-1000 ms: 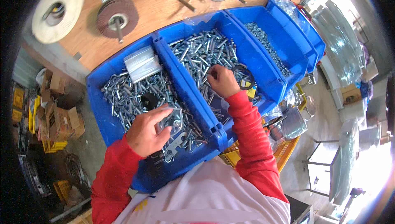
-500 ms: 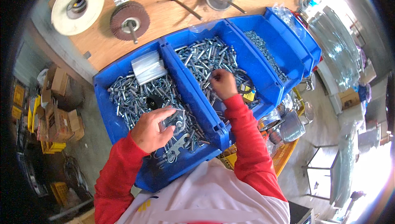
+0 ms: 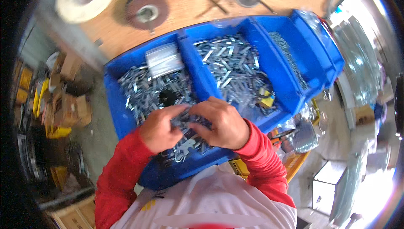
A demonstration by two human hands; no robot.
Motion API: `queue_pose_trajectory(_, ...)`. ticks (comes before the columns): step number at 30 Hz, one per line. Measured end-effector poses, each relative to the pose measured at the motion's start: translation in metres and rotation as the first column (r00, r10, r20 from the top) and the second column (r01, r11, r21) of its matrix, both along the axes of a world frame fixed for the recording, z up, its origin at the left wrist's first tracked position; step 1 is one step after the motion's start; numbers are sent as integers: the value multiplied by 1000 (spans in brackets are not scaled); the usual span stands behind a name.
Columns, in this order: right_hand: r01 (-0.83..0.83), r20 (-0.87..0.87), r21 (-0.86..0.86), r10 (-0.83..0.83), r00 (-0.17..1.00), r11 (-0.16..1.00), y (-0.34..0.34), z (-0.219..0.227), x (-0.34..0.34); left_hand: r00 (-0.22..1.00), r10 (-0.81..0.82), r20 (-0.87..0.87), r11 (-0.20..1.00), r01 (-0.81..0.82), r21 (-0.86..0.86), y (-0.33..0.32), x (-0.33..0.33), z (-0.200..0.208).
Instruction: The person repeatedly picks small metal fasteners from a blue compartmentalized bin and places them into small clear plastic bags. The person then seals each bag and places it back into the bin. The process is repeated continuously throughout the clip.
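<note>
So I've got both hands together right around the centre of the frame, over the front part of the blue plastic open-front bin (image 3: 113, 102). My left hand (image 3: 162, 130) has thumb and fingers curved round a small see-through plastic piece (image 3: 181, 119), just left of centre. Its outline is blurry. My right hand (image 3: 223, 121) comes in beside it with thumb and index fingertips bent toward each other. Can't tell whether they're pinching anything or there's just air in there, sorry.

What I'd do: let the left be the steady one, light pressure only, since thin plastic probably buckles if you squeeze. Right hand does the fiddly bit with fingertips, palm out of the way so you can see. Stay low, too. Those loose shiny metal pieces (image 3: 141, 90) sit right below, and anything small I drop would likely vanish among them. And keep the knuckles off the flat grey metal plate with cut-outs (image 3: 185, 147) below my hands, its edges might catch the plastic.
</note>
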State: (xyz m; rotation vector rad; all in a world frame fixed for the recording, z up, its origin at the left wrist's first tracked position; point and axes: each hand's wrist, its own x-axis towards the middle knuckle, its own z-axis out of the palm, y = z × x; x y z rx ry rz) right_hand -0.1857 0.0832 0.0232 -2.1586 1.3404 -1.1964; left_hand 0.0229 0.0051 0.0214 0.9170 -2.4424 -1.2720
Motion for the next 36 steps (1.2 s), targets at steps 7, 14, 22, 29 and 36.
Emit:
queue_pose_trajectory(7,689,212,-29,-669,712,724,81,31,-133,995,75,-71,961,-53,273,26,-6,26)
queue_pose_trajectory(14,818,-438,154,-703,560,555,78,-75,-381,989,102,111,917,-137,375,-1,-12,-16)
queue_pose_trajectory(22,676,-534,203,-499,683,709,-45,-144,-433,972,177,153,923,-218,317,-4,-6,-34)
queue_pose_trajectory(29,580,-740,145,-301,601,802,-4,-150,-389,958,250,138,902,-283,326,-9,4,-41)
queue_pose_trajectory(36,560,-565,528,-229,793,638,58,-130,-380,984,162,69,933,-175,314,-12,2,-39)
